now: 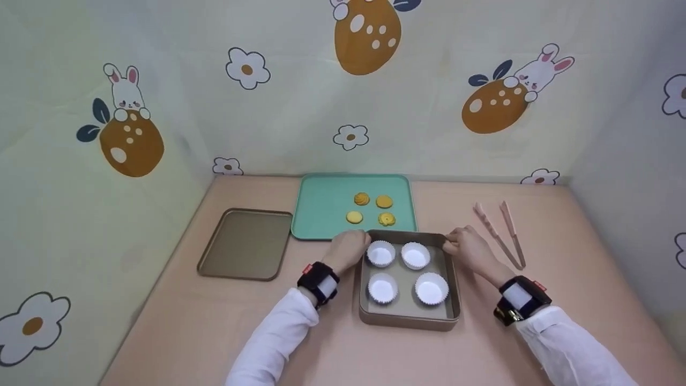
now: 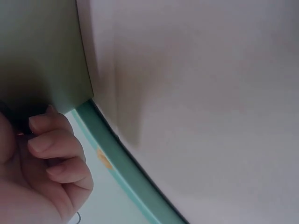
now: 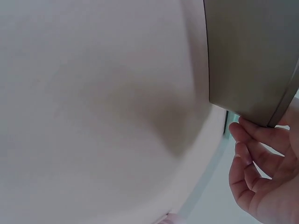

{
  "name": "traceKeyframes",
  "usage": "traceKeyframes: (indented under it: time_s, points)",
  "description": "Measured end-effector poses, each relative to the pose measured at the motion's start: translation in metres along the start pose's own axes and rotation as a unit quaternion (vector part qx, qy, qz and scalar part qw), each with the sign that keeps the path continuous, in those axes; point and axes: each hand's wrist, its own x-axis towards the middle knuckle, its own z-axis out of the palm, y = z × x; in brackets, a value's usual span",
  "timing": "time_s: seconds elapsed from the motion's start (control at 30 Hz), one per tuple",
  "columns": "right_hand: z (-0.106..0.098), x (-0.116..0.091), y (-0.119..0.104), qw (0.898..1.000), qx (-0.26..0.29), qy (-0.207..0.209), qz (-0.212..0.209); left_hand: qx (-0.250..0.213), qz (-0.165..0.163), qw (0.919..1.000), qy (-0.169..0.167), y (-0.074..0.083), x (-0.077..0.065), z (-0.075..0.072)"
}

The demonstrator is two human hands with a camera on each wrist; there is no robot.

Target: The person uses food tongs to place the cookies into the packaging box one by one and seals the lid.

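With my left hand (image 1: 347,250) and right hand (image 1: 469,247) I pinch the far left and far right corners of the square tin (image 1: 405,276), mid-counter (image 1: 332,354), near side of the green tray (image 1: 321,206). Four white paper cups (image 1: 382,288) stand inside.

A rabbit-and-flower backdrop (image 1: 300,118) stands behind the pinkish tabletop (image 1: 386,356).

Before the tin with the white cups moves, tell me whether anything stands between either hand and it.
Nothing visible does. The left hand grips the tin at its far left corner, the right hand at its far right. The green tray lies beyond, the tongs off to the right.
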Motion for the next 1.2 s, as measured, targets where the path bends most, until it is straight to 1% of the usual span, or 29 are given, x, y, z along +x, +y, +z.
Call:
traceKeyframes:
  time_s: [0.17, 0.23, 0.33, 0.4, 0.47, 0.53, 0.57, 0.63, 0.67, 0.77, 0.8, 0.83, 0.97, 1.07, 1.2]
  points:
    - [0.000, -0.002, 0.002, 1.000, -0.001, 0.006, -0.007, -0.007, -0.016, 0.9998, 0.002, 0.004, 0.000, 0.000]
    - [0.000, -0.001, 0.001, 1.000, 0.001, 0.006, -0.005, 0.008, -0.012, 0.9999, 0.001, 0.004, 0.000, -0.001]
    - [-0.001, -0.002, 0.004, 1.000, 0.016, -0.011, -0.008, 0.005, -0.023, 0.9997, -0.003, 0.004, -0.001, -0.003]
    - [-0.003, -0.003, 0.007, 0.999, 0.030, -0.026, -0.006, -0.015, -0.051, 0.9986, 0.000, 0.005, -0.002, -0.004]
    - [-0.007, -0.004, 0.012, 0.998, 0.046, -0.031, -0.005, -0.039, -0.090, 0.9951, 0.007, 0.006, -0.003, -0.005]
    - [-0.012, -0.005, 0.019, 0.999, 0.048, -0.022, 0.010, -0.059, -0.129, 0.9898, 0.013, 0.008, -0.005, -0.006]
    - [-0.015, -0.006, 0.023, 0.999, 0.035, -0.007, 0.007, -0.065, -0.143, 0.9874, 0.015, 0.008, -0.007, -0.007]
    - [-0.023, -0.007, 0.033, 0.999, 0.016, 0.019, 0.025, -0.066, -0.158, 0.9852, 0.010, 0.010, -0.009, -0.009]
    - [-0.026, -0.009, 0.039, 0.999, 0.005, 0.025, 0.040, -0.064, -0.161, 0.9848, 0.007, 0.011, -0.010, -0.010]
    - [-0.035, -0.012, 0.057, 0.994, -0.026, 0.037, 0.095, -0.061, -0.155, 0.9859, 0.013, 0.013, -0.012, -0.010]
    - [-0.037, -0.014, 0.063, 0.991, -0.028, 0.032, 0.125, -0.059, -0.151, 0.9865, 0.017, 0.014, -0.012, -0.010]
    - [-0.038, -0.016, 0.068, 0.988, -0.037, 0.030, 0.144, -0.057, -0.146, 0.9873, 0.024, 0.014, -0.013, -0.009]
    - [-0.040, -0.024, 0.087, 0.978, -0.057, 0.030, 0.200, -0.045, -0.125, 0.9902, 0.044, 0.015, -0.013, -0.003]
    - [-0.039, -0.030, 0.096, 0.972, -0.062, 0.022, 0.226, -0.021, -0.088, 0.9946, 0.051, 0.017, -0.014, -0.001]
    - [-0.038, -0.038, 0.104, 0.967, -0.060, -0.005, 0.248, 0.028, -0.032, 0.9980, 0.047, 0.019, -0.015, -0.001]
